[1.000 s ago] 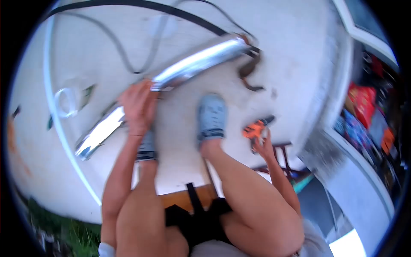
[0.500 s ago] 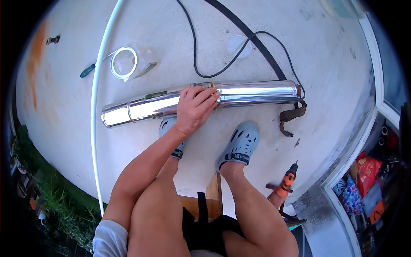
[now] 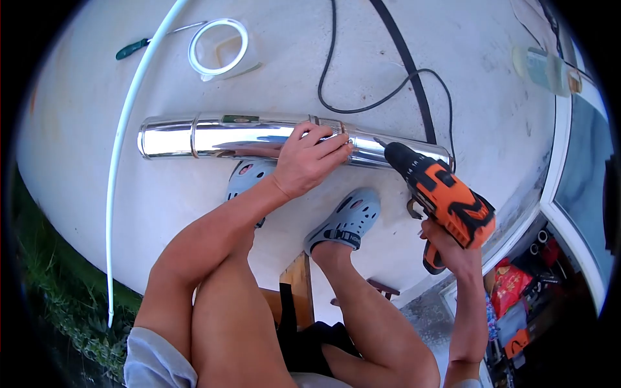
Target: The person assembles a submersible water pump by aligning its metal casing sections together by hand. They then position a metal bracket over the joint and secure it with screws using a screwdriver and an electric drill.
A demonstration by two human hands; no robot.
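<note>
A long, shiny stainless-steel submersible pump [image 3: 239,137] lies crosswise on the floor in front of my feet. My left hand [image 3: 305,160] rests on its middle, fingers curled over the mesh strainer [image 3: 333,125] and joint band. My right hand [image 3: 453,251] grips an orange and black cordless drill [image 3: 456,200] by its handle. The drill's bit [image 3: 380,141] points up and left, over the right half of the pump; whether the tip touches the metal I cannot tell. The drill hides part of the pump's right end.
A black cable [image 3: 333,58] and a dark flat strip [image 3: 404,55] run from the pump's right end. Beyond it lie a clear plastic tub [image 3: 242,55] and a green-handled screwdriver [image 3: 132,48]. A white pipe [image 3: 119,142] crosses the left side. A glass door [image 3: 582,181] stands right.
My right hand has brought the drill up from beside my leg to above the pump's right half. My left hand stays on the pump's middle. The view has shifted.
</note>
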